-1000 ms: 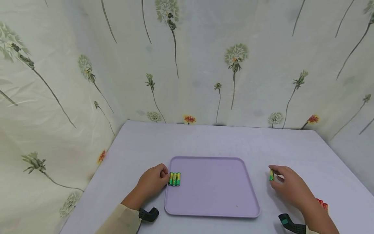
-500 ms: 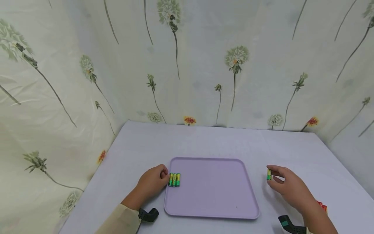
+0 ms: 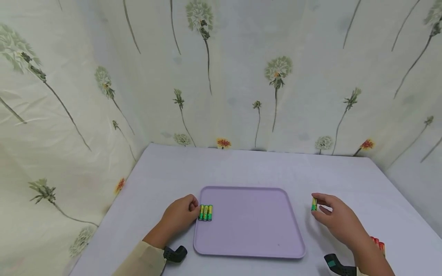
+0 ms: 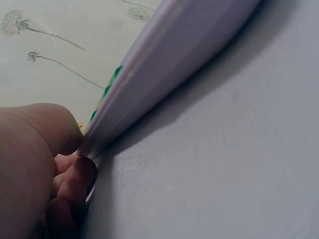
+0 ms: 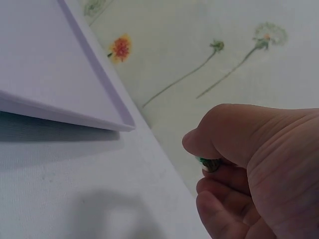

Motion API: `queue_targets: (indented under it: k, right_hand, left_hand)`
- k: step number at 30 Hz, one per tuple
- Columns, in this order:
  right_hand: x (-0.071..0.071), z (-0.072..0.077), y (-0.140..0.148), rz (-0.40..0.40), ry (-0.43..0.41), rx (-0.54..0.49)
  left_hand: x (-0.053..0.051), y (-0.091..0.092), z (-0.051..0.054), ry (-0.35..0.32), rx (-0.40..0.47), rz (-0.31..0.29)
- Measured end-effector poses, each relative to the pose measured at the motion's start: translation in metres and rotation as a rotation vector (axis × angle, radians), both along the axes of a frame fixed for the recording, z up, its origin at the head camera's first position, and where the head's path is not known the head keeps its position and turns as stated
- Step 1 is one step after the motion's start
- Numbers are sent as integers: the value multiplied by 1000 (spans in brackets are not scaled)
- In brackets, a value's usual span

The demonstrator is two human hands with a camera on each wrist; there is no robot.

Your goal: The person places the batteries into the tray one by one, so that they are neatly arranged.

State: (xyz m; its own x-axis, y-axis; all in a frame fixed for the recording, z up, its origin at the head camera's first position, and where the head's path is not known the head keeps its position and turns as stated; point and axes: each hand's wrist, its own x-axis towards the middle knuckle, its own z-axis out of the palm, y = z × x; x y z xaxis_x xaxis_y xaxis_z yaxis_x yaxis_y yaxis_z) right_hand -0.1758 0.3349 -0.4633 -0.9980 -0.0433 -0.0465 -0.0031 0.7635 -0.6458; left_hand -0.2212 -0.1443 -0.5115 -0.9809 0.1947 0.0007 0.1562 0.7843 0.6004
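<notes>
Lavender and rectangular, a shallow tray with rounded corners lies on a desk with a plain white top. Inside it, against the left edge, three green-and-yellow cylindrical batteries lie side by side, their long sides parallel and running from the far edge toward the near one.

Just beside them, the left hand has its fingers curled and pinches the tray's left rim between thumb and fingers.

Beyond the tray's right edge and apart from it, the right hand pinches a single green-and-yellow battery by its ends, clear of the desk; the thumb and the fingertips are clamped on it. In the right wrist view only one end of this battery shows, beneath the thumb.

Some red cylindrical batteries, partly hidden by the right forearm, lie toward the desk's right edge. Behind the desk's far edge hangs a pale backdrop printed with dandelions.
</notes>
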Motion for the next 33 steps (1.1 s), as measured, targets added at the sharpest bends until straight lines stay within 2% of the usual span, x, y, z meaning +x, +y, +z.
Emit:
queue_targets:
  k: [16,23,33]
  right_hand:
    - [-6,5,-20,21,50,32]
    - [-7,9,-30,2,45,26]
    - [-9,15,-47,33,46,8]
  left_hand:
    - [0,0,-2,-11,8,-2]
    - [-1,1,1,4,7,-9]
    - [0,2,1,7,6,-9]
